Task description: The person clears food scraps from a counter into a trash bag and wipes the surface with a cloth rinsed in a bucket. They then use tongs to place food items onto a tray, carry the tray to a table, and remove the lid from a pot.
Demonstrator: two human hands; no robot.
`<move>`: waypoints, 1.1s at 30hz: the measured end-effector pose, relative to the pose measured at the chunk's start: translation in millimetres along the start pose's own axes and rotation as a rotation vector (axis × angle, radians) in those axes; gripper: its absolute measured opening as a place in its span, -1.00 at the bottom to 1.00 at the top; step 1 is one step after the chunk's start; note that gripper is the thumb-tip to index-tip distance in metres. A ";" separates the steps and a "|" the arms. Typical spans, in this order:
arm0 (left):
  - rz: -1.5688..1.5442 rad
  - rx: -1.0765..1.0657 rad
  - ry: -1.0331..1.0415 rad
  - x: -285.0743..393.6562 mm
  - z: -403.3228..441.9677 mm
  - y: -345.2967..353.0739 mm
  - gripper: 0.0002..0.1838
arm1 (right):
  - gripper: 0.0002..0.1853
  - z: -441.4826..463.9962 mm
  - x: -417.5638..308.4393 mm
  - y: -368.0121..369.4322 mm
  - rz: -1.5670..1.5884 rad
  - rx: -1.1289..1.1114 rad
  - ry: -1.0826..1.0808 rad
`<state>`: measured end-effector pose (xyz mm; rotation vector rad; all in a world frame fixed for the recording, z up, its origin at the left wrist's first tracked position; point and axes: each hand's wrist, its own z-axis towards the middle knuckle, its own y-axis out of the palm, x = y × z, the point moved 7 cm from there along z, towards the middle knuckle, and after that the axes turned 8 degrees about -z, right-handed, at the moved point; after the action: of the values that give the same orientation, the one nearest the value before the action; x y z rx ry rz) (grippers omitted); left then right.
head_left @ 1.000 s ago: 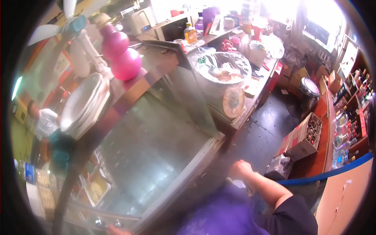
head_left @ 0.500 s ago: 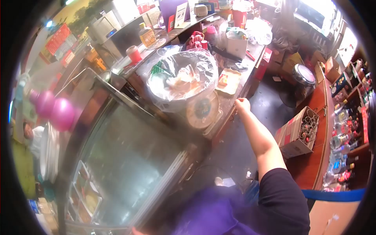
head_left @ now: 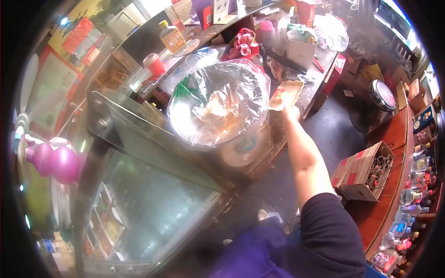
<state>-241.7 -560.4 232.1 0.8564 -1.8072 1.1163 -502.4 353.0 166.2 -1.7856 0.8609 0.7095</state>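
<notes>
My right hand (head_left: 290,113) reaches forward along the counter to a shallow, pale yellowish tray (head_left: 289,92). Its fingers are bunched at the tray's near edge and look closed on it; the fingertips are hard to make out. A small red and yellow packet (head_left: 278,94) lies in the tray. Just left of the hand is a wide round bin (head_left: 218,145) lined with clear plastic, with crumpled, brownish-white matter inside. Beneath the bin is a round, pale base with a blurred blue mark (head_left: 245,146). My left hand is out of the picture.
A glass-topped display case (head_left: 157,204) fills the lower left. On the counter stand a yellow-capped bottle (head_left: 172,39), a red cup (head_left: 154,65) and a white box (head_left: 301,50). Right, a carton (head_left: 357,173) stands by shelves of bottles (head_left: 410,197). Pink balloons (head_left: 65,165) hang left.
My right hand has moved forward from the counter's edge to the tray's near edge. The view has shifted, and the case's glass panel shows more plainly.
</notes>
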 end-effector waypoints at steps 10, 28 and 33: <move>0.084 -0.276 -0.113 -0.5 -40.7 45.5 -0.03 | -0.73 -41.9 -76.9 -63.7 -0.737 0.087 -0.671; 0.054 -1.380 0.103 86.0 -224.6 174.1 -0.63 | -0.59 -239.1 134.1 -162.4 0.615 -0.887 -0.218; -0.262 -1.492 -0.055 59.1 -267.5 181.2 -0.60 | -0.73 -403.7 107.6 -118.7 0.170 -1.306 -0.443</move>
<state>-344.2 -254.0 291.2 0.1515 -1.8630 -0.5213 -311.7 -20.1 280.3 -2.4605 0.1683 1.9892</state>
